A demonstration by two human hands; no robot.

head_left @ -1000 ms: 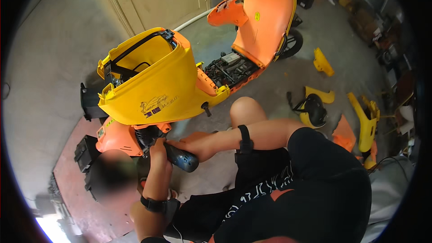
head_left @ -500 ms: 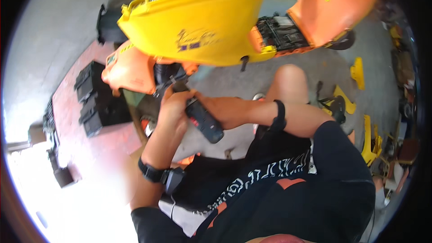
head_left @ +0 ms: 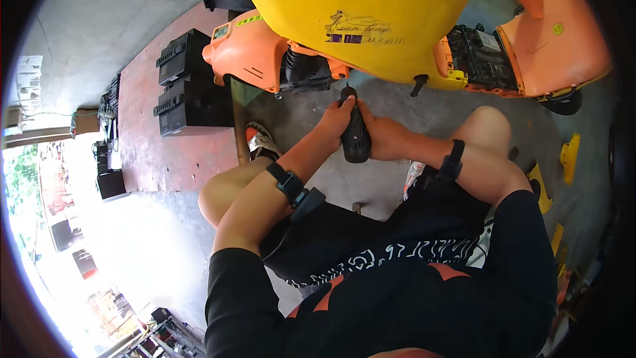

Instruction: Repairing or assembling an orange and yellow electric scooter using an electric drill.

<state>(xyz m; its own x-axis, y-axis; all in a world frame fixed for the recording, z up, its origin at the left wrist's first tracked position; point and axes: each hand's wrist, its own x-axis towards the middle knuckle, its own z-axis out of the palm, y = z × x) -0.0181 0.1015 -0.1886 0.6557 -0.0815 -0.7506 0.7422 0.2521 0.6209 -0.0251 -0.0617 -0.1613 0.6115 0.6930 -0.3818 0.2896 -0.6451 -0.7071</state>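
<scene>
Both my hands are closed on a black cordless drill [head_left: 356, 140], held out in front of my knees. My left hand [head_left: 334, 121] grips it near the chuck, with the thumb beside the front end. From the other side my right hand [head_left: 389, 138] wraps the drill, its fingers partly hidden behind the body. A thin bit points away from me, just short of a scooter's lower edge and apart from it. The scooter has a big yellow body panel [head_left: 371, 33] and an orange section [head_left: 245, 53] to the left of it, with black ribbed rubber between.
Black cases [head_left: 192, 96] stand on a pinkish board [head_left: 139, 159] at the left. Exposed black components [head_left: 480, 53] show in the scooter body, beside another orange panel [head_left: 553, 43]. Yellow plastic parts [head_left: 570, 158] lie on the floor at the right. A shoe [head_left: 257, 136] is by the board's edge.
My view has swung, so the scooter and cases appear further right. The drill has turned from a slant to nearly straight away from me, and both hands still hold it.
</scene>
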